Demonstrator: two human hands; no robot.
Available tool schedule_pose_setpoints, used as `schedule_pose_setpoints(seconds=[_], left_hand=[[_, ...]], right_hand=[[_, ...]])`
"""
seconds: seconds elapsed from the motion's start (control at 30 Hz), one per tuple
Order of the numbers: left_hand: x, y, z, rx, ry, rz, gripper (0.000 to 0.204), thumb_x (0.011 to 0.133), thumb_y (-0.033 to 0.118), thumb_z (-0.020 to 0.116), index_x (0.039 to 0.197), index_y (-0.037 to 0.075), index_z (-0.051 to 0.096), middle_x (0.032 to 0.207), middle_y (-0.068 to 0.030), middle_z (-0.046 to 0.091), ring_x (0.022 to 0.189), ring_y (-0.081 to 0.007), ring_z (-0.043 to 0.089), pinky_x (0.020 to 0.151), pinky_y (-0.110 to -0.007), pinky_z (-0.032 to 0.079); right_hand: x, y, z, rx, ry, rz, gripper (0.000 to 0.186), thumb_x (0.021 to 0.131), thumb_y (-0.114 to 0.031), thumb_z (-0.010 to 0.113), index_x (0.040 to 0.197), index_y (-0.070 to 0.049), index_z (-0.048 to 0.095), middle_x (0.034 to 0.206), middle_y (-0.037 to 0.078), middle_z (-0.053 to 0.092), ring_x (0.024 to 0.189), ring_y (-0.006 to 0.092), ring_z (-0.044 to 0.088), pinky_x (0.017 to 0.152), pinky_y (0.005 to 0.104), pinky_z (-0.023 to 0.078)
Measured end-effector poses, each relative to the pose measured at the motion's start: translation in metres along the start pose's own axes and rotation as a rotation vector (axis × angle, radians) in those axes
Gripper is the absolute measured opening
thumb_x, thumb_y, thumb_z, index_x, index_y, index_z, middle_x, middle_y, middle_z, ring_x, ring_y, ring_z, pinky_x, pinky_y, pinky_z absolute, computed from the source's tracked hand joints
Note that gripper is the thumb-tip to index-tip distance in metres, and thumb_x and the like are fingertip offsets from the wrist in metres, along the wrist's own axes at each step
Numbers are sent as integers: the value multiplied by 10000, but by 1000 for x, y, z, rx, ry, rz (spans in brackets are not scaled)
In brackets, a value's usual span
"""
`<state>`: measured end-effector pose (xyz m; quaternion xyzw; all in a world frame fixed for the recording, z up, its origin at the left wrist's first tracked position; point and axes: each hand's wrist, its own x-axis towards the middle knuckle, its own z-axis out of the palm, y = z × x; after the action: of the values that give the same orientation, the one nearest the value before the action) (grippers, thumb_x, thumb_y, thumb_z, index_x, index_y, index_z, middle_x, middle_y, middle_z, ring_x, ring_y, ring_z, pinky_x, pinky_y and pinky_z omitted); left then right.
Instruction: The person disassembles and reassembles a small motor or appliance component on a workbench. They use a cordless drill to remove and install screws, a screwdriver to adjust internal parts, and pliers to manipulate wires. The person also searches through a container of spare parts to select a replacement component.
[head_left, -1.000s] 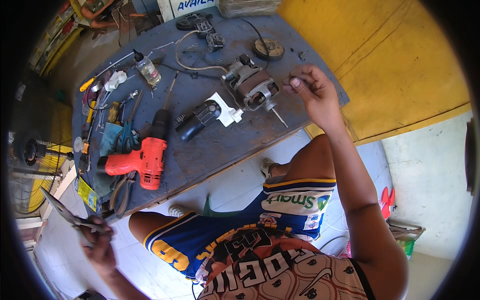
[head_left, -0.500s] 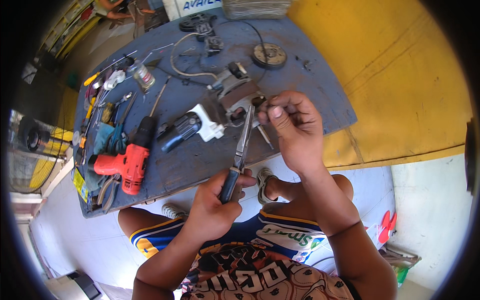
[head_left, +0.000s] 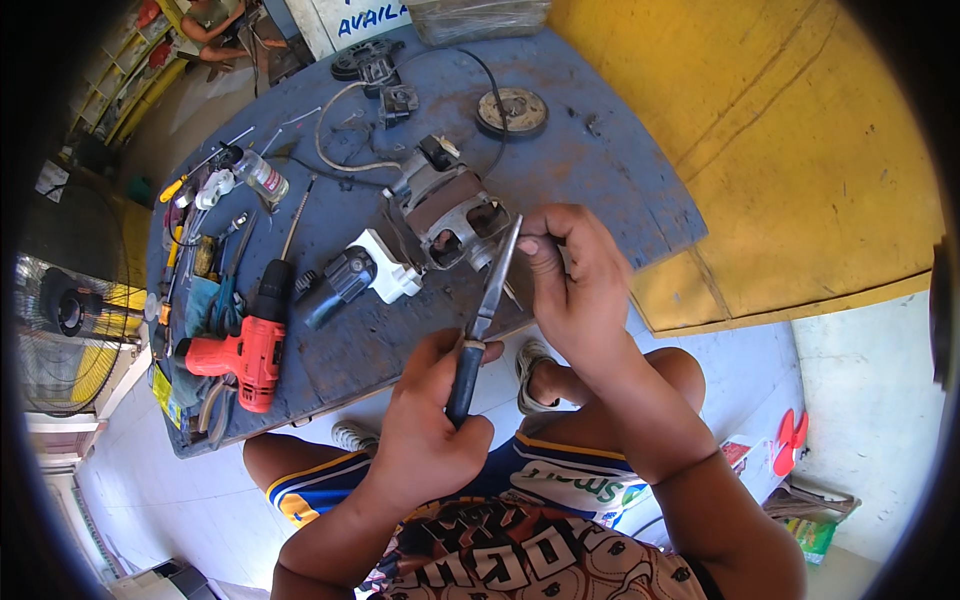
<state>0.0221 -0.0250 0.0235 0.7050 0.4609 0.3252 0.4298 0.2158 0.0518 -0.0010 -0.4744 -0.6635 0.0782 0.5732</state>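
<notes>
My left hand [head_left: 430,425] is closed around the dark handles of long-nose pliers [head_left: 490,295], whose jaws point up and away from me. At the tip of the jaws, the thumb and forefinger of my right hand [head_left: 585,285] are pinched together. Whatever lies between those fingertips is too small to make out. Just beyond the pliers' tip is a grey metal motor body [head_left: 440,205] with a brownish band and open cavities. Left of it lies a black power-tool part [head_left: 345,285] with a white bracket [head_left: 397,278] against it.
A red cordless drill [head_left: 250,360] with a long bit lies on the blue-grey table [head_left: 620,180]. Screwdrivers, cutters and a clear bottle [head_left: 265,178] crowd the left side. Farther back are a round disc [head_left: 515,110] and a black cabled part [head_left: 375,70]. A yellow panel [head_left: 770,170] borders the right.
The view has shifted, so the table items appear farther left. My right fingertips and the pliers' tip have come together, now beside the motor body's near right edge.
</notes>
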Motion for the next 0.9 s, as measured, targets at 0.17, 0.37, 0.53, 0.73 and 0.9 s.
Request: schedule_pose_setpoints(seconds=[0.17,0.37,0.53,0.73,0.9], left_hand=[[-1,1,6,56,8,-66,602,735,-35,570,1327,19,665,1283,-222,594,1132,-410,642,1009,-422,512],[-2,-2,11,-20,-21,-125,543,710,-87,497,1224,-8,654,1211,-161,591,1063,-269,629,942,-358,517],[-1,-3,14,-68,-58,-128,520,721,-92,482,1214,-11,627,1171,-140,580,1024,-236,613,911,-343,520],[1,1,15,-143,-83,-141,529,724,-96,463,1224,-16,614,1114,-118,573,998,-213,595,903,-338,512],[2,3,14,-174,-100,-189,521,737,-97,452,1226,-14,612,1092,-107,586,991,-192,587,903,-327,504]], right_hand=[[3,-2,-1,4,-9,37,97,967,-14,728,1017,-42,650,929,110,703,830,294,701,757,363,552],[3,1,-1,-9,-29,-35,208,887,68,756,1037,-30,652,948,122,694,844,322,695,721,407,553],[0,1,-2,28,-44,7,227,874,86,752,1042,-29,651,953,139,694,851,342,693,726,417,552],[0,3,-3,20,-47,3,164,919,58,725,1033,-31,648,950,130,695,830,321,689,739,388,549],[0,5,-1,33,-46,15,109,957,19,716,1024,-38,651,946,114,695,821,298,686,739,369,548]])
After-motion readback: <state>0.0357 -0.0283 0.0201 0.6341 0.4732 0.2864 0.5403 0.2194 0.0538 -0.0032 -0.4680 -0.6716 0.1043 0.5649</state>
